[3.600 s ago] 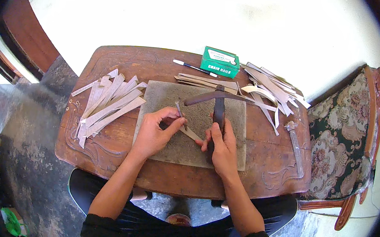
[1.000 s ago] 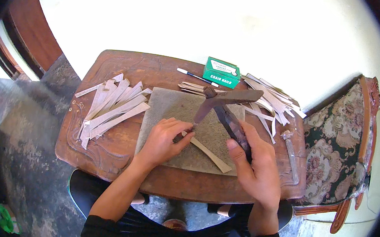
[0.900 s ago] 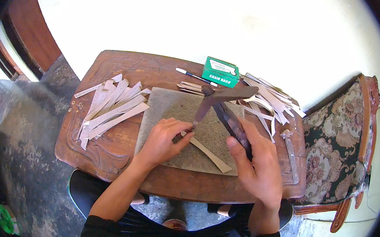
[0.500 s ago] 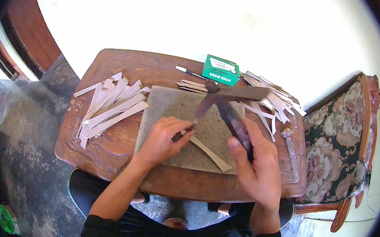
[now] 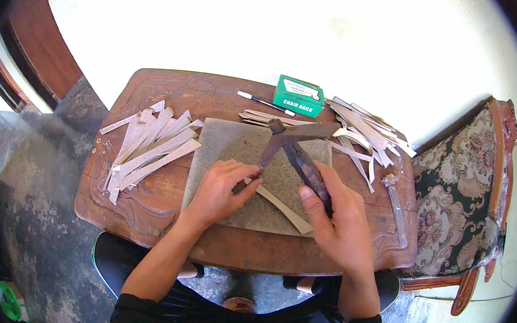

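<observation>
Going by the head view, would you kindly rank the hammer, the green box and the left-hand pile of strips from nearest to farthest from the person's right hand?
From the right hand:
1. Hammer, just to its right on the table.
2. Green box, at the table's far edge.
3. Pile of strips, across the mat on the left side.

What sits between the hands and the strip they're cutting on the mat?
Nothing visible. The left hand already rests on the near end of the pale strip on the grey mat. The right hand grips the dark shears, whose blades meet the strip by the left fingers.
</observation>
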The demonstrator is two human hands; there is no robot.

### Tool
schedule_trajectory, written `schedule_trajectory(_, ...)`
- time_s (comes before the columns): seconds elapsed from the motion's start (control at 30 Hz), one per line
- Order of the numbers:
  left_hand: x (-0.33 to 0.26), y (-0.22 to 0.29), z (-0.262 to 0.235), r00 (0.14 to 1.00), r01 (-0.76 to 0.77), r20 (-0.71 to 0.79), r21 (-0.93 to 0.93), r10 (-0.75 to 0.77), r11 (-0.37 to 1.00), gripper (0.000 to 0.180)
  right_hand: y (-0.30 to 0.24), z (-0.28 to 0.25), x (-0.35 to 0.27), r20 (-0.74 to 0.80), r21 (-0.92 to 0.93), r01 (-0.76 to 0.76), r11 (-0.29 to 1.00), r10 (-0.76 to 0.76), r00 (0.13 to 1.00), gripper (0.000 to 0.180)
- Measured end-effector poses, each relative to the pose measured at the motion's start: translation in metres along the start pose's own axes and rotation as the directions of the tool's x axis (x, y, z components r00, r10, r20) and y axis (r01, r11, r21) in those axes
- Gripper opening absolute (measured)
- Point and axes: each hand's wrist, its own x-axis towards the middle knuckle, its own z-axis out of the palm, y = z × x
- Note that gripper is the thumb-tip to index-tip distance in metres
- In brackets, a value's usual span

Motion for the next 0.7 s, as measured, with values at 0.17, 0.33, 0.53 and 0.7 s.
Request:
schedule_trajectory(0.17,-0.001,0.001,-0.001,0.999,0.037,0.02,-0.001,-0.037,0.999,0.021,-0.001,0.006,-0.003,-0.009,0.075,-0.032,0.997,0.033,0.999,0.034)
schedule_trajectory(0.33,-0.002,-0.001,0.0,1.0,0.015,-0.018,-0.012,-0.015,1.0,0.019,0.003,0.011,-0.005,0.01,0.244,-0.166,0.955,0.169,0.986,0.035)
schedule_trajectory(0.53,0.002,0.001,-0.002,0.949,0.314,0.024,-0.189,-0.316,0.93,0.014,0.057,0.069,-0.007,0.047,0.765,-0.244,0.596,0.326,0.944,0.037)
schedule_trajectory(0.7,-0.004,-0.016,0.004,0.927,0.365,0.038,-0.315,-0.373,0.876,0.01,0.074,0.099,-0.012,-0.007,0.8,-0.207,0.563,0.353,0.936,0.038)
